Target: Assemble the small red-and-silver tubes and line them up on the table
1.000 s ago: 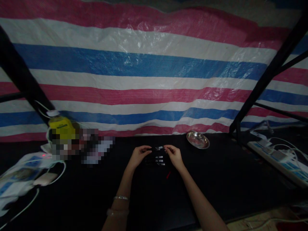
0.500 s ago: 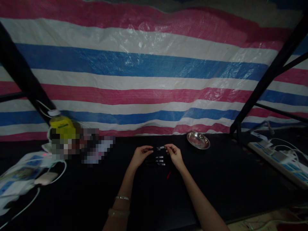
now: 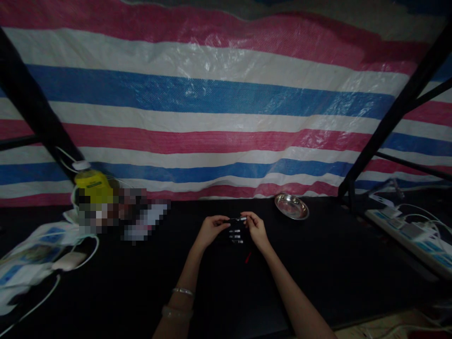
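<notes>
Pinched between both hands is a slim black pen-like stick with a shiny silver end (image 3: 238,219), held level just above the table. The fingers of my left hand (image 3: 212,230) are closed on its black left part. My right hand (image 3: 257,229) grips the right tip at the silver end. Just below lie similar black sticks with silver ends (image 3: 235,236), side by side; their dark parts fade into the tabletop. A small, thin red piece (image 3: 248,257) rests below my right hand; its kind is too small to tell.
A shiny metal dish (image 3: 291,207) stands at the back right of the black table (image 3: 233,292). Power strips with cables sit at the left (image 3: 35,254) and right (image 3: 413,235). A yellow bottle (image 3: 93,184) stands back left, before a striped plastic sheet (image 3: 212,141).
My left hand has slid right along the stick, closer to my right hand, so less of the stick shows between them. My right hand stays nearly in place.
</notes>
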Motion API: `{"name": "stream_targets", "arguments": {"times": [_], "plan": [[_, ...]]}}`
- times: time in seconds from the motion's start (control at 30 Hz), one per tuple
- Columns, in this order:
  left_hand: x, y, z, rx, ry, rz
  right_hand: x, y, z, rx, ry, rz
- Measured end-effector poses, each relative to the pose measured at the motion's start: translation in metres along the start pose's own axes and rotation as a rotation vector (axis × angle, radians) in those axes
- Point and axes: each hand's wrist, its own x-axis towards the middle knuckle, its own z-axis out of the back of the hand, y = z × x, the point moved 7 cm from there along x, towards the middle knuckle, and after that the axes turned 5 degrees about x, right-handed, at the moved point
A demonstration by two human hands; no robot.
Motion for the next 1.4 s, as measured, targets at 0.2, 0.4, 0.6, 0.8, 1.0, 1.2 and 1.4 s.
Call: {"name": "stream_targets", "arguments": {"times": [0.2, 0.4, 0.6, 0.8, 1.0, 1.2, 1.4], "plan": [[0.000, -0.002, -0.010, -0.058, 0.003, 0.002, -0.005, 0.013, 0.003, -0.070, -0.086, 0.108], [-0.003, -0.005, -0.011, -0.128, 0.028, 0.056, -0.014, 0.038, -0.002, -0.190, -0.064, 0.243], [-0.002, -0.009, -0.007, -0.114, 0.004, 0.047, -0.020, 0.054, -0.005, -0.213, -0.064, 0.249], [-0.002, -0.008, -0.007, -0.092, 0.033, 0.045, -0.020, 0.051, -0.007, -0.184, -0.060, 0.269], [-0.004, -0.010, -0.009, -0.115, 0.060, 0.088, -0.021, 0.049, -0.009, -0.157, -0.064, 0.273], [-0.005, -0.011, -0.013, -0.164, 0.074, 0.094, -0.025, 0.054, -0.017, -0.152, -0.016, 0.278], [-0.003, -0.005, -0.012, -0.220, 0.038, 0.117, -0.028, 0.055, -0.020, -0.162, -0.025, 0.309]]}}
